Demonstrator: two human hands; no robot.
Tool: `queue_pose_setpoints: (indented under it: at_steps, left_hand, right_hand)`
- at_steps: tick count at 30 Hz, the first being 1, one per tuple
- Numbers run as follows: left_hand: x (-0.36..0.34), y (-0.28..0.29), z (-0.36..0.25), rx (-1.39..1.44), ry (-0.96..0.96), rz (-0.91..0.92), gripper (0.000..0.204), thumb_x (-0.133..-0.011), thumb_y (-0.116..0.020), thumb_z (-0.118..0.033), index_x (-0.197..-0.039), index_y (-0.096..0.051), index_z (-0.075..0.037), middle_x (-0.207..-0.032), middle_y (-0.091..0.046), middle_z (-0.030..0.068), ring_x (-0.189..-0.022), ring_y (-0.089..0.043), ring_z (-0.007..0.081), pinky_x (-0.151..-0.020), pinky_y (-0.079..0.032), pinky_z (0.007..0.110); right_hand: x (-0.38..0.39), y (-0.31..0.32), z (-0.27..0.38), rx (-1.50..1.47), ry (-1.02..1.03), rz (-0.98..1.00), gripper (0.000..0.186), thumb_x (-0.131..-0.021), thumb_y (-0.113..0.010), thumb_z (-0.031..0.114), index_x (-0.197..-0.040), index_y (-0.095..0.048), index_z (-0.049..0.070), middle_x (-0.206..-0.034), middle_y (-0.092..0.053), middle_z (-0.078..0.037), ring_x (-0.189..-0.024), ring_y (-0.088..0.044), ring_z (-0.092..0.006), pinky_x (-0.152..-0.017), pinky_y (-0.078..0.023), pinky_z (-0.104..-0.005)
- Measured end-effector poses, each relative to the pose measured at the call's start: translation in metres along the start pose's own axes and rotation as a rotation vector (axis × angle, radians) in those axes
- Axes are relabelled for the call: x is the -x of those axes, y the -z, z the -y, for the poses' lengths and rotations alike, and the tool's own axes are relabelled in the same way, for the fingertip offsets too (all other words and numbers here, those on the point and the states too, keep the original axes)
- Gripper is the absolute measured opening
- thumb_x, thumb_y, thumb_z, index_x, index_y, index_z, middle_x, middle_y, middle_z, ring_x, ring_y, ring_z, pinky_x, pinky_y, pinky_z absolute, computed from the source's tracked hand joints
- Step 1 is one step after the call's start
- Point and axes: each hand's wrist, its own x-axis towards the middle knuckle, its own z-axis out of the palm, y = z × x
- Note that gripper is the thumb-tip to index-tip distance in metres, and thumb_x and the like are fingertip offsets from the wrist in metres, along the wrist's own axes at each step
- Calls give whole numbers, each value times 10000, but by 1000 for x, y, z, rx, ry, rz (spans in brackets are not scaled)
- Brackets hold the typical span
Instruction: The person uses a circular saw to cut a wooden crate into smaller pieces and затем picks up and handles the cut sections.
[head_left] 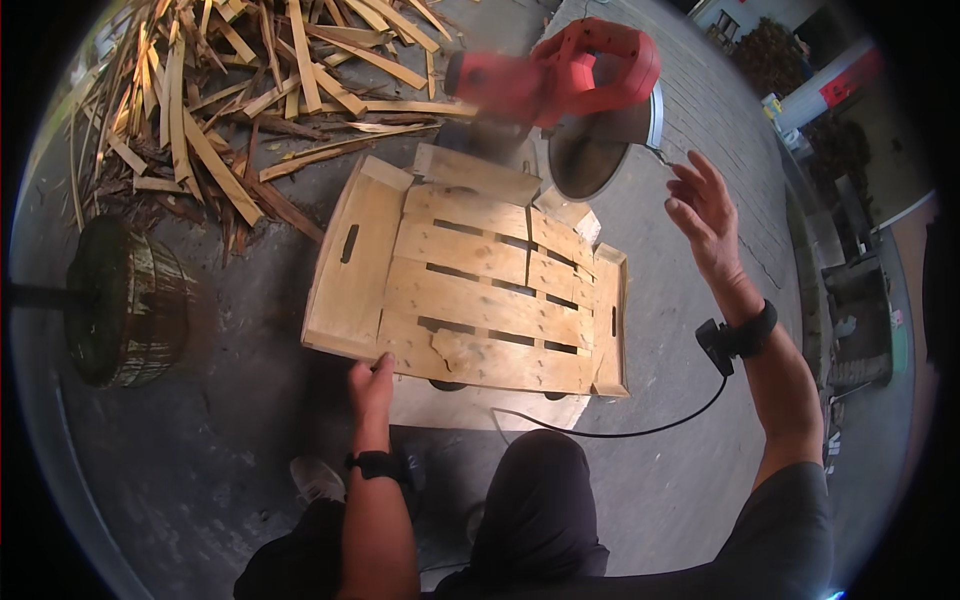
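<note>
My left hand grips the near left edge of a slatted pale wooden crate, which has handle slots at both ends and a crack across its slats. The crate lies on a pale board or block. My right hand is raised to the right of the crate with fingers loosely curved and apart, holding nothing, just below and right of a red power saw with a round blade. The saw stands over the crate's far side, and its front part is blurred. A dark cord runs from my right wrist strap.
A pile of loose wooden strips lies at the far left. A stained round block with a post stands left of the crate. My knees show at the lower edge. Assorted items line a walkway edge on the right.
</note>
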Motion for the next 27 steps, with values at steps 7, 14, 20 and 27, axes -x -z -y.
queue_pose_setpoints:
  at_steps: [7, 14, 20, 27]
  left_hand:
    - [6, -14, -14, 78, 53, 27, 203, -796, -603, -87, -934, -624, 60, -853, -647, 71, -770, -577, 113, -710, -451, 258]
    - [9, -3, -25, 32, 77, 68, 215, -832, -588, -97, -982, -611, 55, -899, -623, 40, -802, -549, 95, -730, -433, 238]
    - [11, -3, -33, -5, 172, 96, 229, -842, -583, -117, -994, -607, 53, -925, -623, 46, -831, -549, 101, -749, -429, 241]
    - [19, -6, -50, -12, 184, 94, 235, -849, -579, -113, -1015, -600, 53, -951, -623, 53, -845, -551, 105, -755, -431, 244]
  right_hand:
    - [197, 131, -75, 335, -576, 76, 471, -756, -663, 142, -1165, -502, -26, -1051, -592, -144, -946, -580, -199, -860, -465, -332]
    - [374, 178, -64, 645, -1011, 230, 426, -704, -677, 191, -1052, -574, -32, -928, -645, -170, -853, -644, -233, -787, -512, -327]
    - [424, 93, -95, 355, -1144, 292, 401, -736, -660, 204, -1036, -579, -50, -924, -646, -155, -836, -638, -221, -765, -508, -321]
    - [407, -68, -193, -131, -1106, -108, 613, -746, -678, 258, -1198, -454, -91, -972, -617, -168, -807, -611, -241, -734, -488, -320]
